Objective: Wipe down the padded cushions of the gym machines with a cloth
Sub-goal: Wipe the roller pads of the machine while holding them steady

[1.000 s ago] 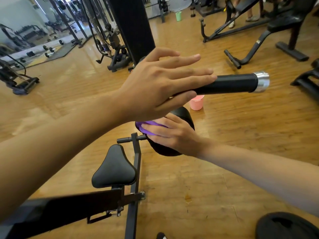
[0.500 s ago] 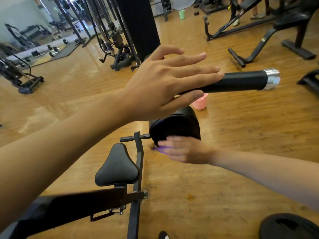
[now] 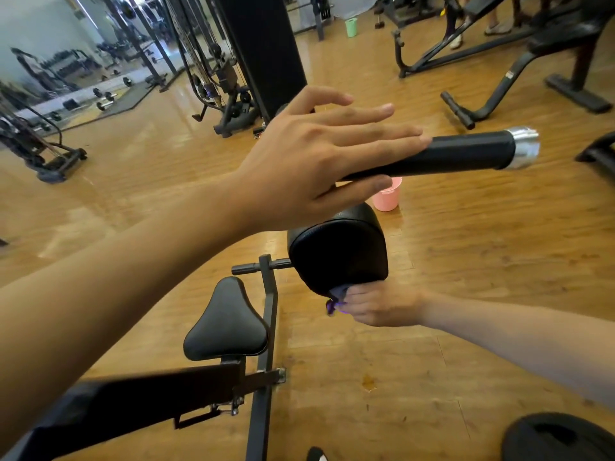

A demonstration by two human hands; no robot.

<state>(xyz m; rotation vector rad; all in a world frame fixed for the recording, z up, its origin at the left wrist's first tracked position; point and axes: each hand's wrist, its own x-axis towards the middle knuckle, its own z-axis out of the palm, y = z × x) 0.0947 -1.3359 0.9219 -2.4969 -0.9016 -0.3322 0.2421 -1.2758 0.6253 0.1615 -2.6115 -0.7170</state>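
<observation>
Over the wooden floor (image 3: 432, 361), at the machine in front of us, our left hand (image 3: 309, 161) lies flat with its fingers straight and spread, its palm resting on the black bar (image 3: 466, 153), which runs off to the right and ends in a silver cap (image 3: 524, 148). Below it sits the round black cushion (image 3: 336, 254), mounted on a short rod from the upright frame post (image 3: 268, 327). Our right hand (image 3: 382, 304) comes in from the right with its fingers curled round the purple cloth (image 3: 336, 294), holding it bunched against the cushion's lower near edge; only a small fold of the cloth shows between fingers and padding. To the left of the post, lower down, is the saddle-shaped black seat pad (image 3: 226, 324), apart from both hands. A pink bucket (image 3: 387, 196) stands on the floor just beyond the cushion, partly hidden by our left hand. A dark weight plate (image 3: 559, 440) lies on the floor at the bottom right, and a green bucket (image 3: 351, 27) stands far off near other machines.
</observation>
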